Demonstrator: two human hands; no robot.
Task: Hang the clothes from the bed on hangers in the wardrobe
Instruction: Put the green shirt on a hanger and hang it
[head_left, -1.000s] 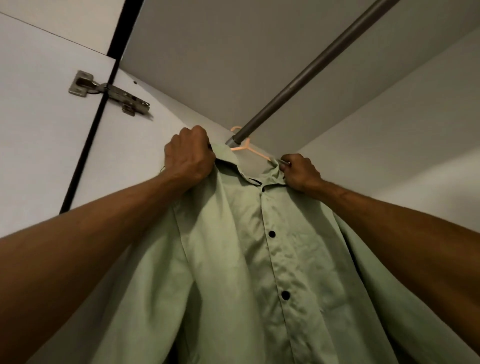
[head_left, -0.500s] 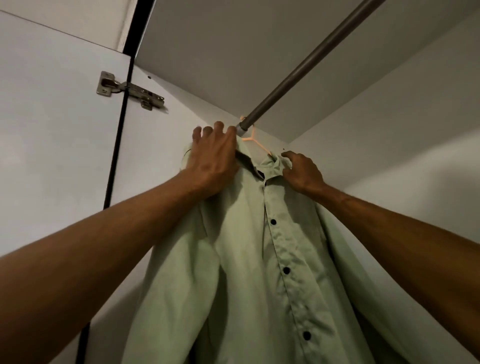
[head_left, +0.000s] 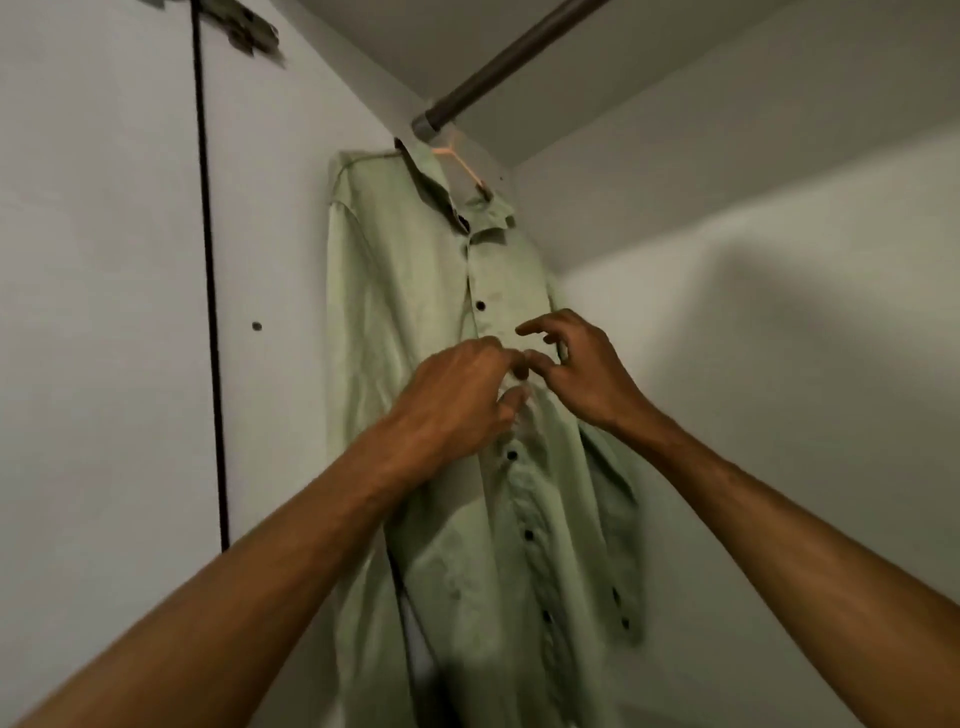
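**Head view.** Fingers (head_left: 511, 364) of our left hand (head_left: 457, 400) were curled, thumb and forefinger pinching the front placket of the green shirt (head_left: 415, 291) partway down its button row. The fingers of our right hand (head_left: 582, 369) were spread and half bent, with the thumb tip just beside the left forefinger. We could not tell whether it touched the cloth.

The shirt hung on a peach hanger (head_left: 460, 163), hooked at the very end of the wardrobe rail (head_left: 509, 57), in the corner where the rail met the side panel (head_left: 291, 208). One hanger arm showed bare above the collar, so we judged that the garment sat askew.

**Hazards.**
- A downward tug on the placket could drag that shoulder off the arm and drop the shirt.
- The same pull could tip the hanger or lift its hook from the rail end.
- Cloth crowded against the panel could crease, or catch the door (head_left: 93, 260) below its hinge (head_left: 244, 31).
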